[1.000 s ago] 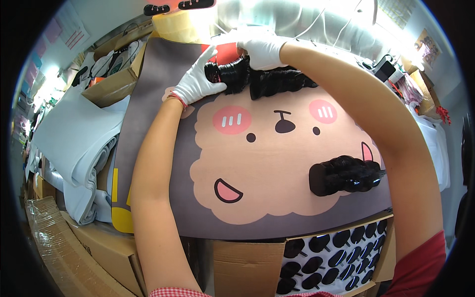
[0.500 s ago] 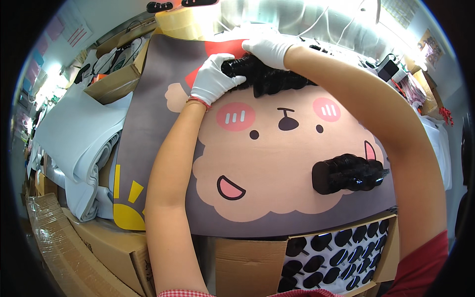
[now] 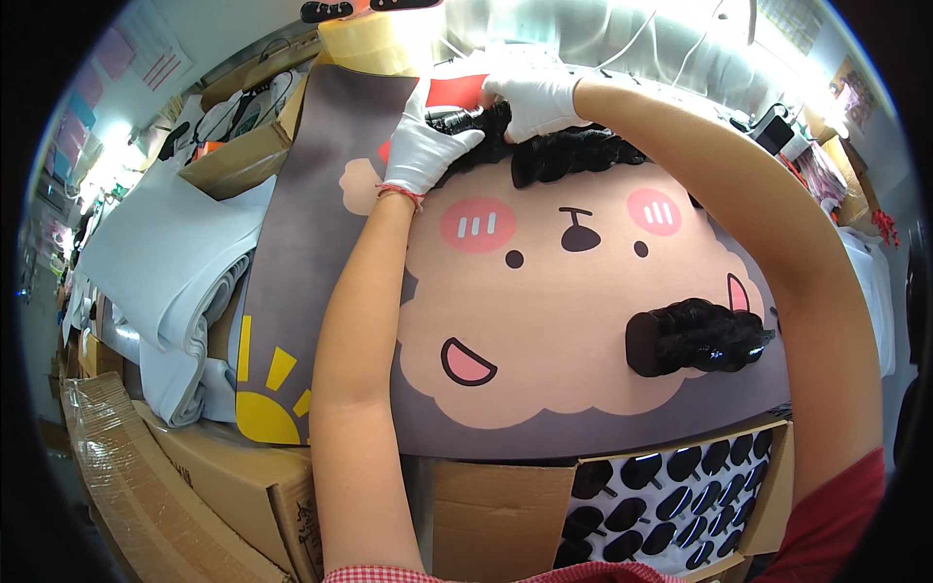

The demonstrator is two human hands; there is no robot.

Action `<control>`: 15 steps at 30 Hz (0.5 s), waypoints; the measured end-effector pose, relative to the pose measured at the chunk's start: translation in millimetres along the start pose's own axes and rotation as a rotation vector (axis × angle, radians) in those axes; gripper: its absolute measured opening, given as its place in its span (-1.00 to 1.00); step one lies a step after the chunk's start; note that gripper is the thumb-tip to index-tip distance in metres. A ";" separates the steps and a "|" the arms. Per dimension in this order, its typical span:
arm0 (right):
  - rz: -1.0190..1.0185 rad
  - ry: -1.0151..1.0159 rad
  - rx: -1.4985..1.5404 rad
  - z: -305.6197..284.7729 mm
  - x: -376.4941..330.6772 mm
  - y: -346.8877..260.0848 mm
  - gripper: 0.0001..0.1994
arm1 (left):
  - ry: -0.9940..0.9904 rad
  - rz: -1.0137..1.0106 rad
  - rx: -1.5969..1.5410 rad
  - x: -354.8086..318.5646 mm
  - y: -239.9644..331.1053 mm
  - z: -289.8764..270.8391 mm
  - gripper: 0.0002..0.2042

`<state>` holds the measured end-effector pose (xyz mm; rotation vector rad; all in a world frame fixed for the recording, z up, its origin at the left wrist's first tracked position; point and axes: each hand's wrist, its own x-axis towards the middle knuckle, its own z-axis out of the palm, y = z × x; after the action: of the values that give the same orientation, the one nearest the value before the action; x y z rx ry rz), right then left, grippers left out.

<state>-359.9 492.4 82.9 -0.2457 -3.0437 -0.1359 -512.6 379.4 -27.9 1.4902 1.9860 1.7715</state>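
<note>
Both my hands wear white gloves and reach to the far side of a mat [image 3: 583, 321] printed with a cartoon animal face. My left hand [image 3: 428, 146] is closed around a glossy black, ridged piece [image 3: 494, 124], its index finger pointing up and its thumb against the near side. Just to the right, my right hand [image 3: 535, 102] bends its fingers at the far end of that piece; the fingertips are partly hidden. Another black wavy piece [image 3: 573, 155] lies directly below my right hand. Nearer to me, a similar lump with a flat end [image 3: 695, 338] rests on its side.
An open carton [image 3: 777, 486] at the front holds several black oval pieces with short stems on white lining. Folded white sheets [image 3: 165, 262] lie at the left, beside a cardboard box of cables [image 3: 233, 165]. A roll of clear yellowish tape [image 3: 379, 44] stands at the back.
The view has shifted slightly. My left index finger has straightened upward, and the black piece between my hands has turned. My right fingers have curled down toward it.
</note>
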 end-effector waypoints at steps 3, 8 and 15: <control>0.048 0.003 0.314 20.4 2.5 -4.2 -0.30 | -0.039 -0.120 -0.067 1.7 1.6 -1.8 -0.03; 0.026 -0.136 0.287 33.5 26.5 -8.9 -0.22 | 0.010 -0.244 -0.212 -8.2 9.3 -5.8 -0.32; -0.211 -0.136 0.396 25.9 15.5 -31.5 -0.36 | 0.190 -0.254 -0.066 -61.7 51.2 -28.7 -0.73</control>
<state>-382.4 466.3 56.1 0.0992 -3.1323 0.4844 -468.7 309.0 -9.0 1.0301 2.0687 1.9060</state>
